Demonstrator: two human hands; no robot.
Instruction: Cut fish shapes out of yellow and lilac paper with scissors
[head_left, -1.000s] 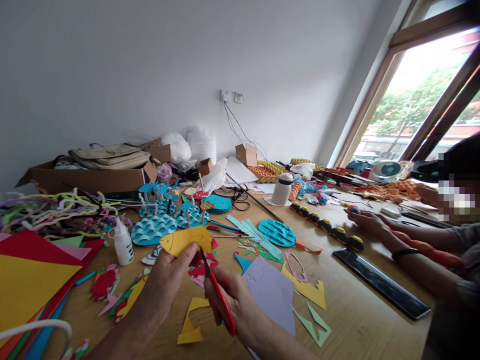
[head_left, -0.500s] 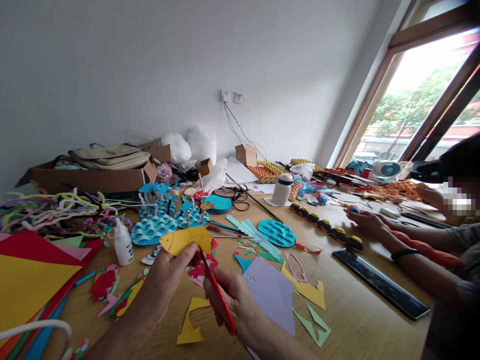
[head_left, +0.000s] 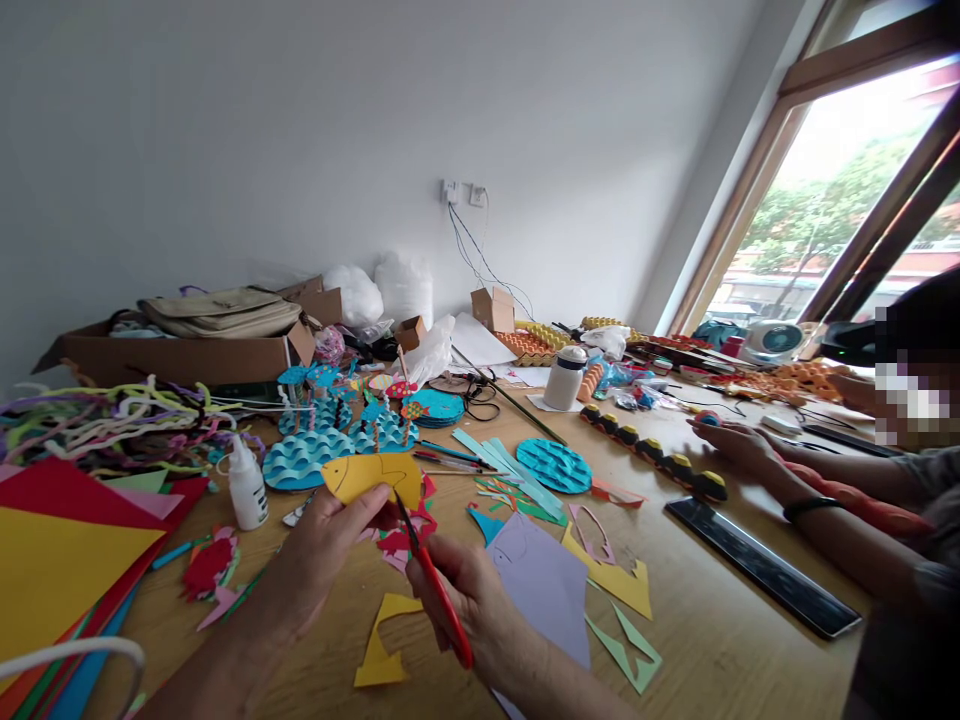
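Between the thumb and fingers of my left hand is a yellow paper fish, with an eye and outlines drawn in dark pen. Red-handled scissors are gripped in my right hand. Their dark blades reach up to the lower right edge of the fish, close to my left thumb; I cannot tell how far the blades are parted. A yellow paper scrap lies below my hands. Just right of them is a lilac sheet with a fish outline drawn on it.
A glue bottle and stacked coloured paper are at the left. Blue wave-textured discs lie beyond my hands. On the right are a black tablet-like slab, a painted egg-carton strip and another person's arms.
My left hand has shifted slightly and the fish has turned a little, its head end tilting down less. The scissors stay at nearly the same place by its edge.
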